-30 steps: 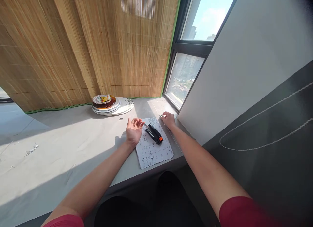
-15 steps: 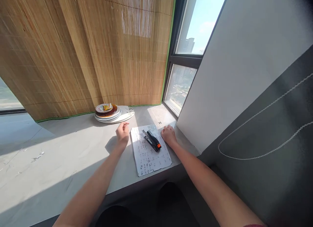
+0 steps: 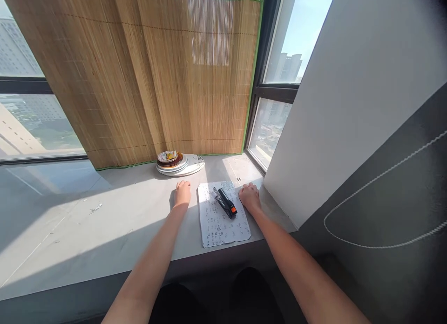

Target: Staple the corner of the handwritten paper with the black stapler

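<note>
Left hand (image 3: 183, 192) on sill (image 3: 122, 217), left of paper (image 3: 214, 221); right hand (image 3: 249, 196) just beside paper's right edge. Both grips curled; can't tell how tightly, or if anything's inside. Stapler (image 3: 227, 205) lies opened on paper between them. Plates (image 3: 173, 167) stacked farther back.

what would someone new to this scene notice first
Probably the large bamboo blind with green edging, which fills much of the upper left in front of the windows. Next, the black stapler with its bright orange patch, lying on a handwritten sheet between the left hand and right hand. Then the stacked plates at the back of the ledge, near the blind's lower edge.
</note>
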### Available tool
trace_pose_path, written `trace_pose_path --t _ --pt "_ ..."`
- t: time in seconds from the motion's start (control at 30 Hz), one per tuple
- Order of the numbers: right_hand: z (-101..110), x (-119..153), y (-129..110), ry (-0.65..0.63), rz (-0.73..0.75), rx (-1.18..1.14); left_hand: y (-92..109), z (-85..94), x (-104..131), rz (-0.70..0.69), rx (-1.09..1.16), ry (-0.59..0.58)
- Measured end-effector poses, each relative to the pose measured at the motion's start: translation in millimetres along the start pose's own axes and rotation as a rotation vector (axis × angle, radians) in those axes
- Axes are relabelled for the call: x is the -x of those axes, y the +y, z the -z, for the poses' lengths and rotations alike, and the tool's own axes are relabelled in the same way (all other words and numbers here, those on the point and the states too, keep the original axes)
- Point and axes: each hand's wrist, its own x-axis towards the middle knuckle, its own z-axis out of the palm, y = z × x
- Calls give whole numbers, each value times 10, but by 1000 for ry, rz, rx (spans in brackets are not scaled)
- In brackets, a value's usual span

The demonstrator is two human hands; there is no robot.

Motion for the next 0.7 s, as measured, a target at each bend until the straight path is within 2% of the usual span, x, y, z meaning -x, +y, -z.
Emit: trace_pose_path --t 0.1,0.2,0.33,0.43,0.57,0.7 --pt "3 9 -10 15 9 -41 75 39 184 31 -22 20" --pt "2 5 -4 36 18 -97 195 41 472 30 -18 50" --pt "52 6 3 56 68 -209 364 59 882 -32 -17 22" --pt "127 82 -43 64 154 -330 470 112 1110 -141 -13 -21" --pt "149 357 -216 46 269 -465 581 168 1265 -284 -10 -128" --pt "32 684 -382 -21 332 -533 638 187 1300 -301 -17 -184"
